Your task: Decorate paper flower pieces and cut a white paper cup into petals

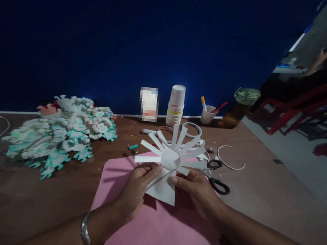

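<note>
Between my two hands is a white paper cup cut into strips point(170, 160), its strips fanned out around the round base and one wide piece hanging toward me. My left hand point(137, 186) pinches it at the left, thumb on top. From the right, my right hand point(196, 188) grips the wide piece between thumb and fingers. Pink paper sheets point(152, 230) lie flat beneath both hands. Just beyond my right hand rest scissors with black handles point(218, 184), their blades partly hidden by the cut cup.
A heap of green-and-white paper cutouts point(62, 135) covers the left of the table. Stacked paper cups point(176, 104) stand against the blue wall, near a cup holding markers point(208, 114) and a bin point(239, 109). White rings and scraps lie around. Red chairs point(306, 98) and a person's arms show at right.
</note>
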Motion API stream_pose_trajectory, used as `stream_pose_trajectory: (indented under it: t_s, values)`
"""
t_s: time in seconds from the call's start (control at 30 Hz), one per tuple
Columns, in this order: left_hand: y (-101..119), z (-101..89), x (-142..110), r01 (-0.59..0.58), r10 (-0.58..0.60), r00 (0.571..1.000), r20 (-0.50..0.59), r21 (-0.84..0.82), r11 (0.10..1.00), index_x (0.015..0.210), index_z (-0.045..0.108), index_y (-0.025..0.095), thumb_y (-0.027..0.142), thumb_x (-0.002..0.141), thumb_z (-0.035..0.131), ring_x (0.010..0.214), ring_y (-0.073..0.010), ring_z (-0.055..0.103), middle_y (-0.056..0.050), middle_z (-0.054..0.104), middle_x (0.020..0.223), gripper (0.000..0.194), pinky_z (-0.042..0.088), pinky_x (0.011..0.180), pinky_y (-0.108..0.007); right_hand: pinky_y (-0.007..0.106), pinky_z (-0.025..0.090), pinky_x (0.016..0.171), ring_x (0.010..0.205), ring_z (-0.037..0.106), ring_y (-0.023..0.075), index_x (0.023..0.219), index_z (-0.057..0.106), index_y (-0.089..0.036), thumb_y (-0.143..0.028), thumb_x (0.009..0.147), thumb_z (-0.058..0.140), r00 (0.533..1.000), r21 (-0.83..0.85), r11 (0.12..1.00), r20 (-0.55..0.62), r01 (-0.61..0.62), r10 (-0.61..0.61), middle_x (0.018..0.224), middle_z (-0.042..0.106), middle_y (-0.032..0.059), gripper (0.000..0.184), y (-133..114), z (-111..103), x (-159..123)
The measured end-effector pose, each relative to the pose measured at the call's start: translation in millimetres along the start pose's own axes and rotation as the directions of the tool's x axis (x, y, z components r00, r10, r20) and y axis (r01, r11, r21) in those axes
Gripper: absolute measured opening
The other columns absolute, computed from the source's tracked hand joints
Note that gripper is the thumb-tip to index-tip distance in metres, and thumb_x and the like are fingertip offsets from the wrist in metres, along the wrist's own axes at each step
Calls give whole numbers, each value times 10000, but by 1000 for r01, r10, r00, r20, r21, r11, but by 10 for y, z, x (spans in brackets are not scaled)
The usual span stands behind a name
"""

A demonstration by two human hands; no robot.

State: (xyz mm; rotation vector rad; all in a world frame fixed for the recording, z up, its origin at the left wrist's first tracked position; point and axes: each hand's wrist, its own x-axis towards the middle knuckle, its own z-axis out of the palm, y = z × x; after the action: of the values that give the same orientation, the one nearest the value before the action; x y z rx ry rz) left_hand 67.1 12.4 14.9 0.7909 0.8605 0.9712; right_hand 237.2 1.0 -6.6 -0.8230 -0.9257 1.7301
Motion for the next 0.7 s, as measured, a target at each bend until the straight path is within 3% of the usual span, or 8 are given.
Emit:
stream_pose_trajectory:
  t_s: [0.1, 0.2, 0.33, 0.43, 0.57, 0.7]
  values:
    - [22, 22, 2, 18, -18, 1000, 5, -42, 999, 882, 729, 139, 324, 793, 792, 663, -129, 628, -58, 735, 795, 215, 507, 639, -225, 320, 497, 758, 679, 625, 149, 794, 762, -180, -338, 734, 869, 998, 41, 998, -38, -51, 53, 710, 697, 0, 200, 5, -28, 11]
    - [18, 19, 13, 28, -28, 1000, -10, -46, 999, 852, 709, 140, 328, 768, 811, 688, -138, 635, -56, 724, 794, 230, 504, 632, -223, 310, 489, 752, 684, 618, 149, 801, 764, -179, -353, 727, 870, 998, 19, 999, -51, -30, 30, 701, 685, -4, 217, 3, -32, 22]
    - [-8, 3, 33, -33, 31, 995, -96, -24, 999, 832, 703, 148, 351, 726, 840, 630, -119, 604, -19, 686, 734, 267, 492, 594, -218, 261, 447, 666, 651, 582, 128, 794, 754, -165, -334, 710, 876, 1000, -148, 989, 10, -6, 8, 718, 682, -4, 225, 18, -22, 13]
    - [-2, 6, 33, 2, -12, 990, -139, -72, 997, 804, 685, 165, 335, 678, 871, 585, -106, 576, 12, 656, 697, 282, 463, 536, -204, 229, 380, 590, 595, 520, 102, 724, 733, -147, -340, 723, 860, 1000, -254, 967, 30, 6, 2, 648, 639, -20, 231, 31, -29, 2]
    - [33, 6, 27, 83, -92, 994, -55, -148, 985, 815, 679, 171, 340, 702, 850, 568, -103, 555, 16, 640, 686, 266, 452, 520, -206, 237, 389, 608, 616, 526, 114, 723, 730, -145, -395, 731, 845, 996, -288, 956, 72, 63, -44, 660, 642, -12, 275, 27, -49, 19]
    - [52, -9, 25, -1, 1, 1000, 6, 11, 1000, 867, 724, 152, 385, 758, 804, 662, -148, 627, -32, 701, 743, 269, 515, 652, -260, 284, 467, 688, 719, 613, 176, 820, 755, -172, -430, 734, 839, 994, -314, 944, 73, 100, -81, 775, 711, 20, 285, -39, -6, 28]
